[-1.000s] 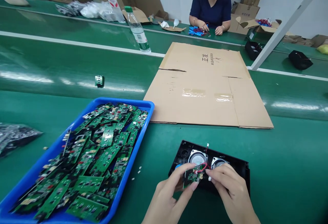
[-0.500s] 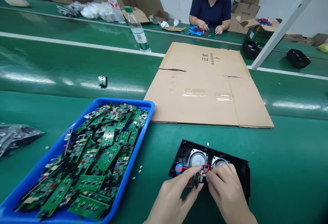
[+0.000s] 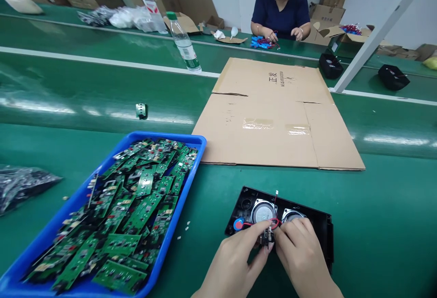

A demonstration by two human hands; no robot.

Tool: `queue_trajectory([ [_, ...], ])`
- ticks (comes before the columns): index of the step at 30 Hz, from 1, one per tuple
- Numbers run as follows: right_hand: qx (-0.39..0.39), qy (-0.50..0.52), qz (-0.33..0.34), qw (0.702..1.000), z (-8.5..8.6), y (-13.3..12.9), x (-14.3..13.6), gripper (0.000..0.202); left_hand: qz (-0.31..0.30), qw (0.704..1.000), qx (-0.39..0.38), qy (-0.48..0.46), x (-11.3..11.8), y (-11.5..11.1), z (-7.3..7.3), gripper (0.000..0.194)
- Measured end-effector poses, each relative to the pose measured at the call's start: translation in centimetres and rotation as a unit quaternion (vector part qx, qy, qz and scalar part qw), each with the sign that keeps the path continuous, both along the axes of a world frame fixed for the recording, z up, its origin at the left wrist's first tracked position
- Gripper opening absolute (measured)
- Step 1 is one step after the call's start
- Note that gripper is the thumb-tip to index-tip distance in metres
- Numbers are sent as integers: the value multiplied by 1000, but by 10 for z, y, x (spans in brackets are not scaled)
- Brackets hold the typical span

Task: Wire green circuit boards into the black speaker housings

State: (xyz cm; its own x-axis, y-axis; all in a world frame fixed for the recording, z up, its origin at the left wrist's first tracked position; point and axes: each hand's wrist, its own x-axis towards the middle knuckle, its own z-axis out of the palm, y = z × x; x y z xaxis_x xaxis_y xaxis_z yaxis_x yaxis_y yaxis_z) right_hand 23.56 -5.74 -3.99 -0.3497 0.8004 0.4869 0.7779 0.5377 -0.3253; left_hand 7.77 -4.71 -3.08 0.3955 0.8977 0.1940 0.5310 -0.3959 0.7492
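A black speaker housing [image 3: 322,232] lies face down on the green bench, two round speakers [image 3: 263,211] set in it. My left hand [image 3: 235,255] pinches a small circuit board [image 3: 266,237] on edge over the housing. From a blue-and-red round part [image 3: 238,224] at its left end, a red wire [image 3: 275,221] runs to the board. Close beside it, the fingers of my right hand [image 3: 303,250] are closed at the wire's end; the fingertips hide what they grip. A thin lead with a white plug [image 3: 276,193] sticks up between the speakers.
A blue tray [image 3: 201,145] heaped with circuit boards stands at left. Flattened cardboard [image 3: 273,148] lies ahead. One small board [image 3: 141,110] and a water bottle [image 3: 186,47] are farther off. Across the belt sits a co-worker [image 3: 282,9] by blue parts [image 3: 261,42]. A pole [image 3: 378,34] rises at right.
The circuit board has turned slightly in my left fingers. The small board on the belt has shifted right, and the black casings at far right slightly left. The co-worker's one hand has lifted.
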Motion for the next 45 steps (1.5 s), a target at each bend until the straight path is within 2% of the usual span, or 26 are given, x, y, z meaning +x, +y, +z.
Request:
queue_trajectory([
  [3,6,-17,6,1000,-1,-1,0,21,11,1000,-27,-3,0,-1,1,30],
  [6,-12,4,-1,1000,-2,-1,1,23,0,1000,-6,-4,-1,1,4,29],
  [10,-94,90,-17,991,-1,-2,3,25,-26,999,20,-15,-3,6,13,29],
  [14,-154,130,-18,979,0,-3,7,22,-52,999,1,-14,-8,10,20,30],
  [18,-136,98,2,986,3,1,10,24,-73,997,-18,-17,-10,11,24,30],
  [22,-116,86,15,989,4,4,9,20,-62,997,-35,-43,-9,11,26,31],
  [27,-131,97,6,987,-5,3,7,22,-64,995,-23,-75,-8,11,23,28],
  [30,-147,85,6,985,-9,2,7,26,-65,995,-38,-63,-9,8,21,31],
  [32,-157,70,-12,985,-9,2,6,27,-62,996,-50,-36,-10,5,19,35],
  [35,-197,38,-66,977,-4,4,4,15,-30,998,-48,-15,-14,0,16,34],
  [38,-204,-44,-87,974,-2,6,1,41,1,999,-45,-17,-20,-1,15,31],
  [41,-151,-100,-77,980,-5,9,-2,55,12,998,-60,-15,-24,0,17,30],
  [43,-132,-78,-72,986,-6,9,-2,58,16,996,-85,-16,-26,0,19,29],
  [45,-148,-17,-78,986,-5,7,0,55,17,994,-104,-22,-25,-1,20,28],
])
